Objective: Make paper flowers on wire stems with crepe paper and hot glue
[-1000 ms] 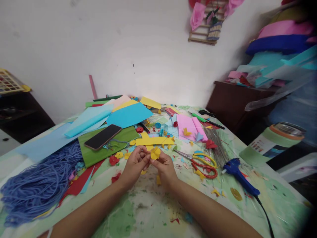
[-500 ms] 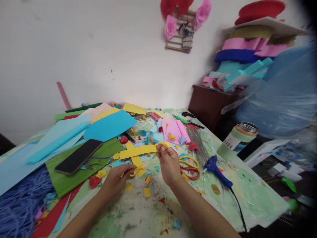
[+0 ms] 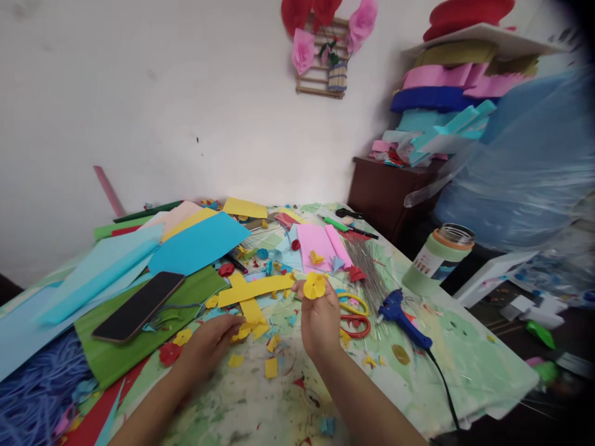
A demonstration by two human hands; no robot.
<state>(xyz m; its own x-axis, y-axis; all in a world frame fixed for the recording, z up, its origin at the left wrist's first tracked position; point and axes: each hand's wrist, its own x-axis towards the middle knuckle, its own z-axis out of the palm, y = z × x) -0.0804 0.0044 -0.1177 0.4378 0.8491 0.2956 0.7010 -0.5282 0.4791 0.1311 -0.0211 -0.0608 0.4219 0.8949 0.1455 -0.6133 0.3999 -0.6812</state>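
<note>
In my right hand (image 3: 321, 322), raised over the middle of the table, a small yellow paper flower (image 3: 315, 285) is pinched, its petals facing me. My left hand (image 3: 209, 342) is low over the table, fingers closed at the edge of another yellow paper piece (image 3: 242, 333), which looks like a flower. Beyond both hands, a long yellow paper strip (image 3: 255, 290) crosses a second yellow strip (image 3: 252, 311). Scissors with yellow and red handles (image 3: 357, 325) lie just right of my right hand, partly hidden.
A blue glue gun (image 3: 405, 319) with a black cord lies at the right. Behind it stands a green bottle (image 3: 437, 260). Coloured paper sheets (image 3: 199, 241), a phone (image 3: 139, 308) and blue-purple strands (image 3: 41, 390) cover the left. Thin wires (image 3: 367, 266) lie beyond the scissors.
My right hand has turned the flower so its face shows. My left hand has shifted slightly left and down. The whole view has swung a little to the right.
</note>
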